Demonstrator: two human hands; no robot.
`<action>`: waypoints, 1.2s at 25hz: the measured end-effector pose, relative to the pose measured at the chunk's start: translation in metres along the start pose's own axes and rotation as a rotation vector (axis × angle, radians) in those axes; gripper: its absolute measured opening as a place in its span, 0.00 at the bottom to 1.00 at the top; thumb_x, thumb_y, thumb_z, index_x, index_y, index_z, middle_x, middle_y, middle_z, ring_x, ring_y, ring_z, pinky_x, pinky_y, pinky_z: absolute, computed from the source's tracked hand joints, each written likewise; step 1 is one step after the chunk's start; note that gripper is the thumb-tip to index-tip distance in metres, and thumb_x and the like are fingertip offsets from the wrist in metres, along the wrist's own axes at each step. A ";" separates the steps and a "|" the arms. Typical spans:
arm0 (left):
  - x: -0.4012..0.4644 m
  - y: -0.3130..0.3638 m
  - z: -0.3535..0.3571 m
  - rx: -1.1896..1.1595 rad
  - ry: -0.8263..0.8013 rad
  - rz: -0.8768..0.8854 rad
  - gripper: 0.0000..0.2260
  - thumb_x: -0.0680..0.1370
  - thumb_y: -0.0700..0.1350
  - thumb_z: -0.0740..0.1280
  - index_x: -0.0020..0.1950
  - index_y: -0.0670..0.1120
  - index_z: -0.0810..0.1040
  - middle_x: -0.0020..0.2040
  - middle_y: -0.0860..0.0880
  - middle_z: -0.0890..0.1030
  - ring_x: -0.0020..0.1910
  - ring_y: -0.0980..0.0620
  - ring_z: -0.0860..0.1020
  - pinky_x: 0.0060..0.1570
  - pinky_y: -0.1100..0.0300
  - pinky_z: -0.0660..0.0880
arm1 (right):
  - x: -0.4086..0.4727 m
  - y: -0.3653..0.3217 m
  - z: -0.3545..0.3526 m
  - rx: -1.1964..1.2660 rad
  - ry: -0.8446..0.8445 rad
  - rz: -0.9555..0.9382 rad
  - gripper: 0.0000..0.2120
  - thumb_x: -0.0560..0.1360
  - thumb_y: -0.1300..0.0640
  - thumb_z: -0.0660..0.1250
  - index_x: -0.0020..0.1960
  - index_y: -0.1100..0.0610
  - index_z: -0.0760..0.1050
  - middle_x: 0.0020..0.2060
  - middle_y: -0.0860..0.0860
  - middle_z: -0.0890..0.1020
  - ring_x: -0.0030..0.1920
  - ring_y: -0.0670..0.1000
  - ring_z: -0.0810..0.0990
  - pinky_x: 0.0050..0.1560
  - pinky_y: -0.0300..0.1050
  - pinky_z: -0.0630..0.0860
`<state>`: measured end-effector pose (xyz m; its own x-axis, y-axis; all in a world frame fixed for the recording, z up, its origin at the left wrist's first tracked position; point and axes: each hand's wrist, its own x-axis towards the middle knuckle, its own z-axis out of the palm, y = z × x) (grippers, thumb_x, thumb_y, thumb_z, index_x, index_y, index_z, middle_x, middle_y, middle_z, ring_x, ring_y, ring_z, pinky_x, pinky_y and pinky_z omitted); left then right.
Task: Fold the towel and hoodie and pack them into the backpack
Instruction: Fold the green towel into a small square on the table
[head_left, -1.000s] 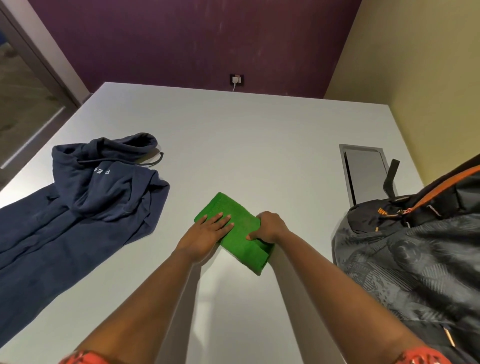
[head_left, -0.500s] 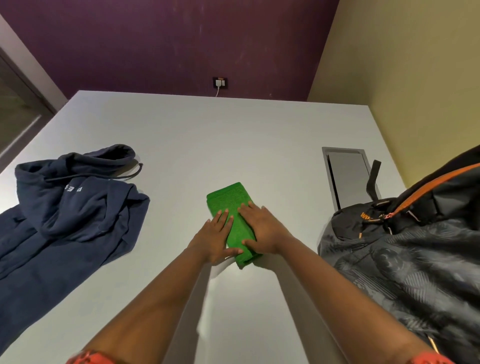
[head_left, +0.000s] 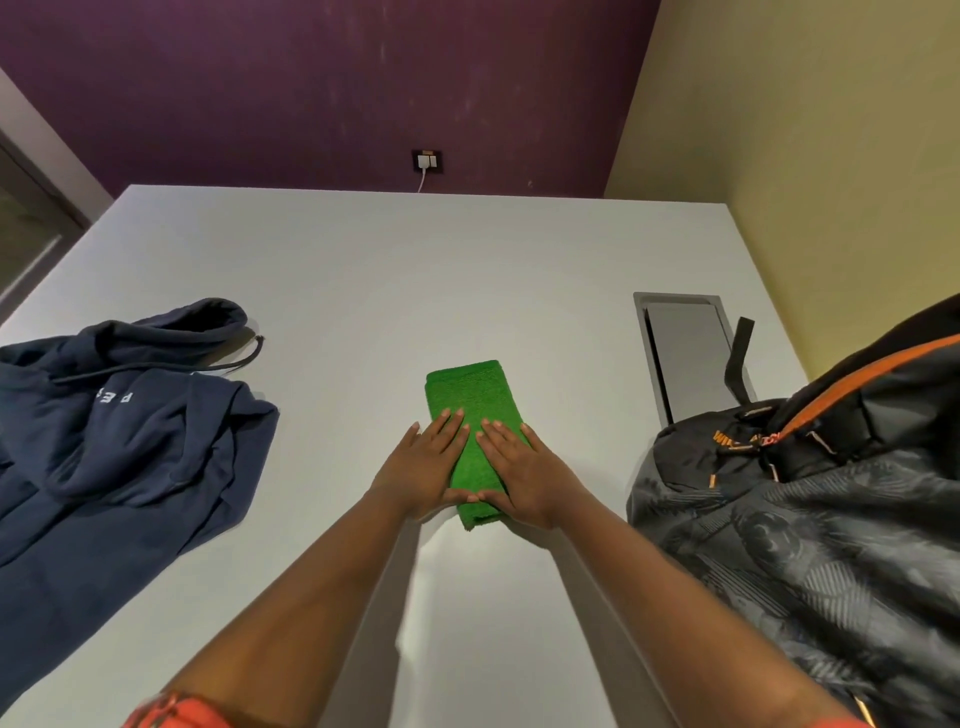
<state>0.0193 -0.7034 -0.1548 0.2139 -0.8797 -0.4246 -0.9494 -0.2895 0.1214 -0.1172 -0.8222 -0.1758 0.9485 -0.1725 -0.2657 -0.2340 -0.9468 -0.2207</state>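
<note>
White table (head_left: 363, 291) | left hand (head_left: 421, 467), right hand (head_left: 524, 470) pressing flat-fingered on folded green towel (head_left: 470, 395), gripping nothing | hoodie (head_left: 119, 441) lying unfolded

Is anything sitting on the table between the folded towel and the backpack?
Nothing visible does. The green towel lies under the left hand and right hand; only bare table separates it from the backpack on the right.

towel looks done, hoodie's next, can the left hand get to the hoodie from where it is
Probably yes: bare table lies between the left hand, flat on the towel, and the hoodie.
</note>
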 end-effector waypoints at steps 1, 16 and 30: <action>0.003 0.003 -0.002 -0.009 0.031 0.003 0.58 0.56 0.78 0.27 0.77 0.43 0.44 0.78 0.46 0.42 0.77 0.49 0.42 0.74 0.50 0.47 | 0.000 0.004 0.001 0.009 0.026 0.032 0.58 0.60 0.28 0.20 0.76 0.62 0.50 0.76 0.58 0.52 0.76 0.56 0.51 0.75 0.55 0.44; 0.019 0.043 -0.004 0.036 0.003 0.183 0.30 0.82 0.54 0.52 0.77 0.44 0.43 0.78 0.47 0.43 0.77 0.52 0.44 0.74 0.53 0.46 | -0.016 0.016 -0.005 0.023 0.145 0.308 0.25 0.71 0.51 0.52 0.57 0.62 0.79 0.55 0.57 0.83 0.55 0.56 0.82 0.52 0.58 0.78; 0.077 0.079 -0.029 0.031 -0.049 0.182 0.31 0.81 0.51 0.56 0.77 0.45 0.43 0.78 0.47 0.41 0.77 0.50 0.45 0.73 0.44 0.51 | -0.007 0.076 -0.031 -0.032 -0.028 0.555 0.27 0.81 0.59 0.48 0.77 0.58 0.42 0.77 0.52 0.45 0.77 0.54 0.45 0.75 0.54 0.46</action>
<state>-0.0325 -0.8050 -0.1518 0.0272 -0.8971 -0.4411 -0.9782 -0.1148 0.1733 -0.1353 -0.9015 -0.1612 0.6788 -0.6408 -0.3587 -0.6897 -0.7240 -0.0117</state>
